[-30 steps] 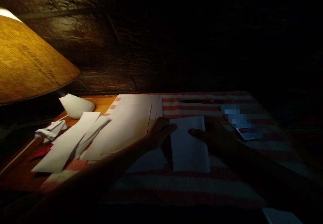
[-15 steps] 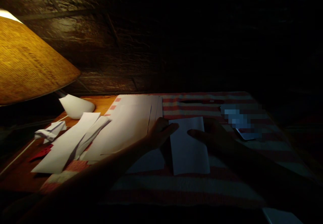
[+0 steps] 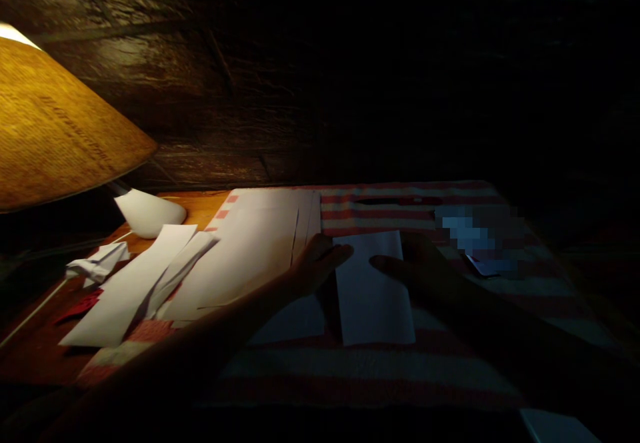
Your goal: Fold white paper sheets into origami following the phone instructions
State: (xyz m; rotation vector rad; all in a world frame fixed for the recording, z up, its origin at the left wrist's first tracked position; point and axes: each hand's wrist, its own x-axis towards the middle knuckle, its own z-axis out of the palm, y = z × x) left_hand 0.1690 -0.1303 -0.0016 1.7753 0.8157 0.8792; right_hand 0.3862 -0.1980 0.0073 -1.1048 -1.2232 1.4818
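White rectangular paper sheet [image 3: 375, 310], right of lower centre; long axis runs near to far. Left hand [image 3: 319, 260], right hand [image 3: 419, 271] equally near, pinching its upper side edges.

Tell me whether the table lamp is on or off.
On: the lampshade glows yellow, a bright white strip shows at its upper edge, and light falls across the white paper sheets.

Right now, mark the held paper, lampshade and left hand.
Held paper [image 3: 376, 302], head view: just below middle of its face.
Lampshade [image 3: 65, 126], head view: middle of its side.
Left hand [image 3: 314, 266], head view: middle of the hand.
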